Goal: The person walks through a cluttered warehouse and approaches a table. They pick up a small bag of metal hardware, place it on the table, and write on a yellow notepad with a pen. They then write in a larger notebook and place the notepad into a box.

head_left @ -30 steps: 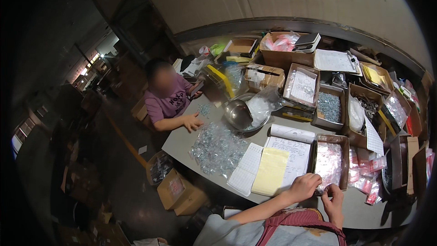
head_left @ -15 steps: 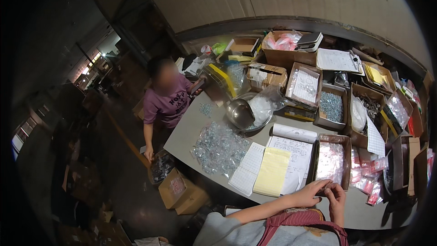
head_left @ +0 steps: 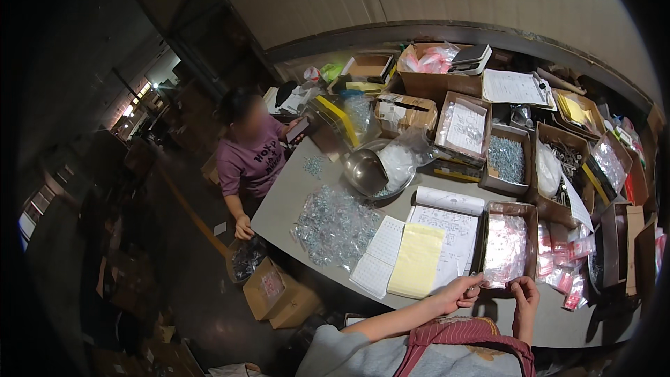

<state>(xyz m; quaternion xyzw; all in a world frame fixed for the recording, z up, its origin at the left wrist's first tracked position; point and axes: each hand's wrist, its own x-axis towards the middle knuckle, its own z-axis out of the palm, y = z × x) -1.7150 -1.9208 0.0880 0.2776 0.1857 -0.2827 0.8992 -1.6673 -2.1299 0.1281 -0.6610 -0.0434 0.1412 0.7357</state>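
Where clear plastic bags (head_left: 505, 244) lie in an open cardboard box (head_left: 533, 241) on the near right of the grey table (head_left: 558, 328), I have both hands in view at the box's near end. My left hand (head_left: 460, 294) is by the near left corner, its fingers bent toward the thumb; I cannot tell whether they pinch anything. My right hand (head_left: 525, 293) is by the near right corner, fingers curled, thumb and forefinger close to the bags; I cannot make out a grip there either.

Just right of the box I see red-marked bags (head_left: 560, 265) in a loose heap. To its left lie a written pad (head_left: 453, 227), a yellow sheet (head_left: 417, 258) and a grid-ruled paper (head_left: 377, 255). Past those is a pile of bagged metal parts (head_left: 338, 227), with a metal scoop (head_left: 364, 171) beyond. Across the table a co-worker in a purple shirt (head_left: 255, 164) holds a flat dark object (head_left: 298, 129).
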